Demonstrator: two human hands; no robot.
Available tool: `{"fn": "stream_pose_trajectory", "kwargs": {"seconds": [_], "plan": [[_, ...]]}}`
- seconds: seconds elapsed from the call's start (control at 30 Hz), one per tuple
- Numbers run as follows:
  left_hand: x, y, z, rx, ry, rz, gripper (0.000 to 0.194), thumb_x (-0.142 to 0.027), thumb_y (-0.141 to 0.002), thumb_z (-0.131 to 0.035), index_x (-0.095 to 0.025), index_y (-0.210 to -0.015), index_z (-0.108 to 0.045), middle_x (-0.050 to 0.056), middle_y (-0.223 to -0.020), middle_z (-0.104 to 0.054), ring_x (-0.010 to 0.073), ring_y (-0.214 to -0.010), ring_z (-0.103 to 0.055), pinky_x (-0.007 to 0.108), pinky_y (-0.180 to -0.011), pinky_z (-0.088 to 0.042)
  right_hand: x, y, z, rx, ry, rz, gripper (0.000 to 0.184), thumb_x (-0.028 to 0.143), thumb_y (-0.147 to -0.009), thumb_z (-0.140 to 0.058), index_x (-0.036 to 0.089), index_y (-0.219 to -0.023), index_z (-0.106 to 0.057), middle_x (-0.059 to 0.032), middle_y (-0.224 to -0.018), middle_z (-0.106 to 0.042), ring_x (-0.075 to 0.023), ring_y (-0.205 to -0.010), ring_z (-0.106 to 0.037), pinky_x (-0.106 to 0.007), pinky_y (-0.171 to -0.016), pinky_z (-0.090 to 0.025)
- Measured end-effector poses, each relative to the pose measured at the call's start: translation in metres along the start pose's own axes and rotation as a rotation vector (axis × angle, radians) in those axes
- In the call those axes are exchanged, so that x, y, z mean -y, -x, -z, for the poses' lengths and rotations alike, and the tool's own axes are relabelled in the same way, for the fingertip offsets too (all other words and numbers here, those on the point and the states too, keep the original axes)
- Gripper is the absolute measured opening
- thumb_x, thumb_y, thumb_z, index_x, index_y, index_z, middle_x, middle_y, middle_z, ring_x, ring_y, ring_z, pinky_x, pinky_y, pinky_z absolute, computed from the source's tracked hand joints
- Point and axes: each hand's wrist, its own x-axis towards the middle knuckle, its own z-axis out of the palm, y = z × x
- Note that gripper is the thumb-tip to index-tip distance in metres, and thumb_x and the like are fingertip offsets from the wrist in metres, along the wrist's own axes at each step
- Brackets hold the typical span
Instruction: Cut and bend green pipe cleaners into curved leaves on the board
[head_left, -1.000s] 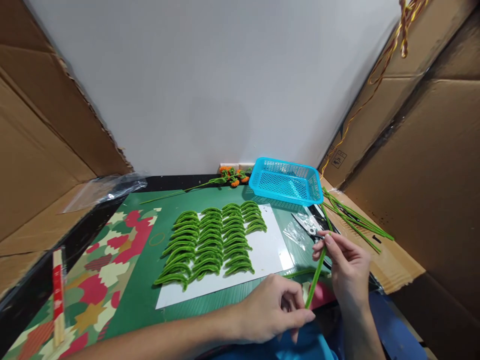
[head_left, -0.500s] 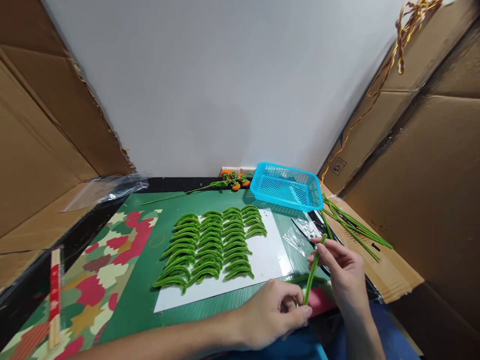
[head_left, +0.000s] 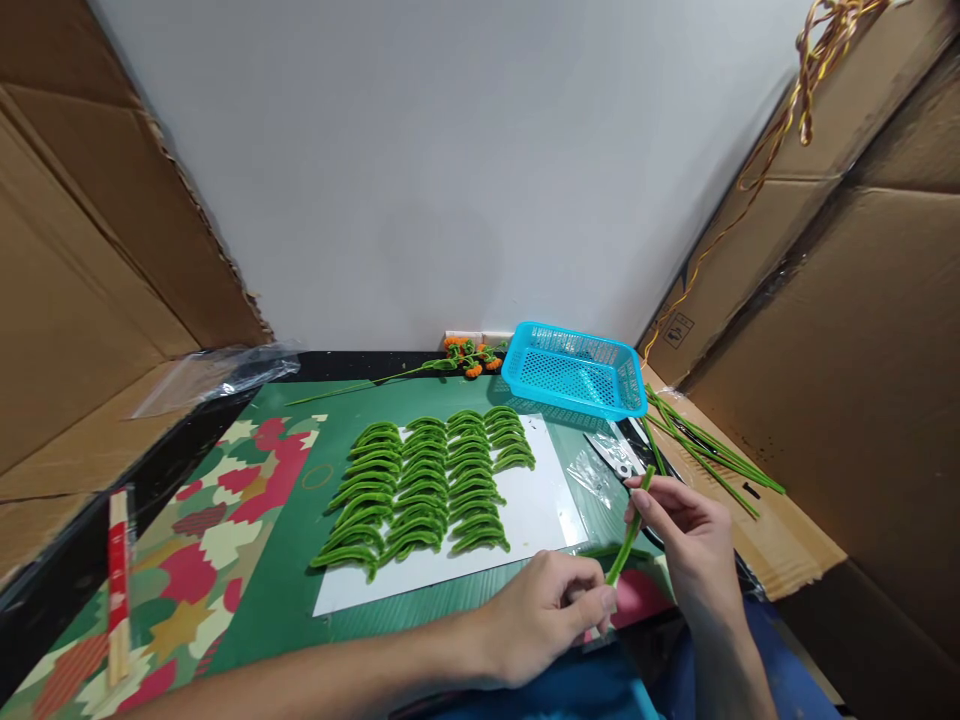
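Though aslant, green strip [head_left: 625, 549] forward-right

Left hand [head_left: 551, 618] pinches (right hand [head_left: 688, 530] likewise).

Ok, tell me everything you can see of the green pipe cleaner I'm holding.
The green pipe cleaner looks fuzzy, slender and nearly straight. It slants between both hands: the right hand grips it near its upper end, which pokes out above the grip, and the left hand pinches it lower down, hiding the tip. It seems held off the green tabletop.
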Motion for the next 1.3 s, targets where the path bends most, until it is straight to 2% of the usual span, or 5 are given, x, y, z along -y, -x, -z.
{"fn": "stream_pose_trajectory", "kwargs": {"seconds": [0.3, 0.6, 0.73, 0.93, 1.3], "plan": [[0.002, 0.000, 0.000, 0.019, 0.285, 0.023, 0.057, -0.075, -0.098, -0.052, -0.018, -0.091, -0.057, -0.010, -0.052, -0.037, 0.0074, -0.042, -0.030, 0.021, -0.044, -0.027, 0.006, 0.000, -0.007, 0.286, -0.081, -0.135, 0.036, 0.046, -0.086, -0.084, 0.019, -0.109, -0.082, -0.0061, -0.076, -0.078, -0.0173, -0.059, -0.068, -0.029, -0.058, -0.059], [0.000, -0.002, 0.004, 0.027, 0.434, 0.053, 0.050, -0.064, -0.098, -0.061, -0.016, -0.084, -0.059, -0.011, -0.049, -0.033, 0.0057, -0.041, -0.027, 0.018, -0.041, -0.028, 0.001, 0.002, -0.006, 0.270, -0.021, -0.092, 0.031, 0.043, -0.089, -0.082, 0.020, -0.108, -0.085, -0.0091, -0.088, -0.082, -0.0170, -0.058, -0.069, -0.031, -0.058, -0.061], [-0.001, -0.002, 0.009, 0.007, 0.553, 0.052, 0.045, -0.057, -0.095, -0.069, -0.014, -0.083, -0.064, -0.010, -0.048, -0.037, 0.0047, -0.036, -0.033, 0.017, -0.036, -0.028, -0.007, 0.004, -0.010, 0.186, 0.156, 0.128, 0.018, 0.032, -0.094, -0.076, 0.026, -0.108, -0.087, -0.0087, -0.097, -0.084, -0.0211, -0.069, -0.075, -0.034, -0.067, -0.065], [-0.004, -0.003, 0.004, 0.076, 0.721, 0.068, 0.047, -0.053, -0.091, -0.075, -0.006, -0.093, -0.075, 0.001, -0.056, -0.060, 0.0107, -0.035, -0.055, 0.018, -0.029, -0.035, -0.010, 0.009, -0.018, 0.136, 0.382, 0.618, 0.045, 0.009, -0.097, -0.062, 0.038, -0.127, -0.080, -0.0042, -0.109, -0.084, -0.0228, -0.092, -0.082, -0.033, -0.079, -0.066], [-0.044, 0.011, -0.002, 0.178, 0.741, 0.000, 0.049, -0.052, -0.097, -0.070, -0.004, -0.093, -0.077, 0.007, -0.070, -0.069, 0.0087, -0.036, -0.060, 0.014, -0.031, -0.041, -0.009, 0.032, -0.027, -0.090, 0.421, 0.842, 0.037, 0.025, -0.106, -0.058, 0.028, -0.139, -0.073, -0.0104, -0.133, -0.077, -0.0279, -0.106, -0.081, -0.038, -0.080, -0.068]]}}
